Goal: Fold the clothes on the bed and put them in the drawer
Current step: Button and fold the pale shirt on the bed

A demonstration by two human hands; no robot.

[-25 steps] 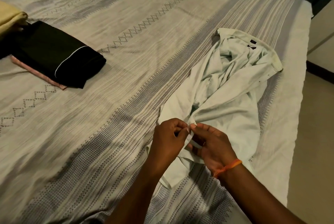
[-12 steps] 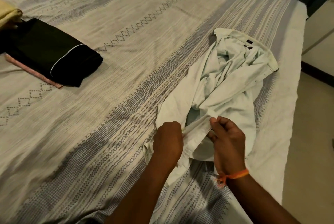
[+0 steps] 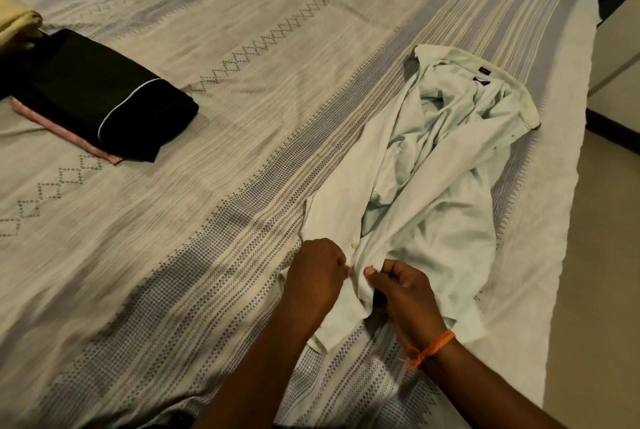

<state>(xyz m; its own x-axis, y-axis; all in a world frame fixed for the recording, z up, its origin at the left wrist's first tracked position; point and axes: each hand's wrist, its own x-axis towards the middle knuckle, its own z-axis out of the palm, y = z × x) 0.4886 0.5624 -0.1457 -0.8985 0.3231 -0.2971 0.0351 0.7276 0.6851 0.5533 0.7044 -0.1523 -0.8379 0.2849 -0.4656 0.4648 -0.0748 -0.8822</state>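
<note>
Shirt (image 3: 426, 193) of pale, faintly green-white cloth lies crumpled on the right side of the bed (image 3: 242, 30), stretching from near the bed's right edge down toward the person. Its collar (image 3: 498, 82) sits at the far end, spread open, with a small dark label showing inside the neck. The body is bunched into long folds and creases, one front panel lying over the other, and a single light button (image 3: 354, 245) shows on the front edge just above the hands. The near hem spreads unevenly over the bedspread's grey dotted stripes. Both hands meet at that front edge: the left hand (image 3: 317, 276) is curled into a loose fist, its fingertips pinching the cloth, and the right hand (image 3: 403, 293) is curled too, thumb and fingers nipping the same strip of fabric just beside the left. The two hands are almost touching, with the cloth gathered between them. An orange thread (image 3: 433, 347) is tied round the right wrist. Well apart, at the left of the bed, a folded black garment (image 3: 100, 96) with a thin white piping line rests on top of a folded pink one (image 3: 72, 141), and a yellow cloth (image 3: 17, 22) shows at the frame's left edge.
</note>
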